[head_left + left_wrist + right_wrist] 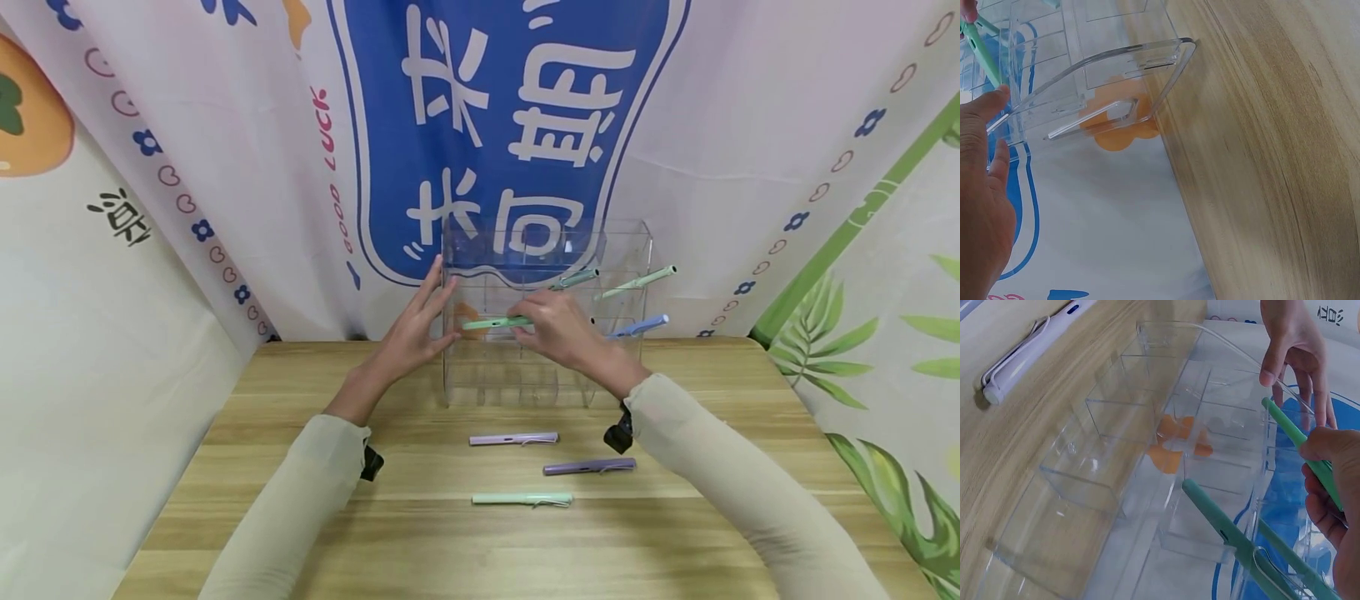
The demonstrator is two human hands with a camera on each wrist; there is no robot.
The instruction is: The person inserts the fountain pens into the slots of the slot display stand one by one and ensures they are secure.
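Observation:
My right hand [558, 329] pinches a green pen [487, 323] lengthwise across the front of a clear acrylic organizer [540, 375] with stepped compartments. In the right wrist view, this green pen [1285, 420] slants past the upper compartments, its free end near my left hand [1300, 356]. The left hand [412, 325] rests against the organizer's left side, fingers extended and thumb lower down. Stuck in the organizer's right half are a teal pen [577, 279], a light green pen [637, 283] and a blue pen [641, 325], their ends jutting out rightward.
On the wooden table [337, 517], in front of the organizer, lie a lilac pen [513, 439], a purple pen [590, 467] and a mint pen [522, 499]. Behind stands a printed curtain [750, 125], close to the organizer's back.

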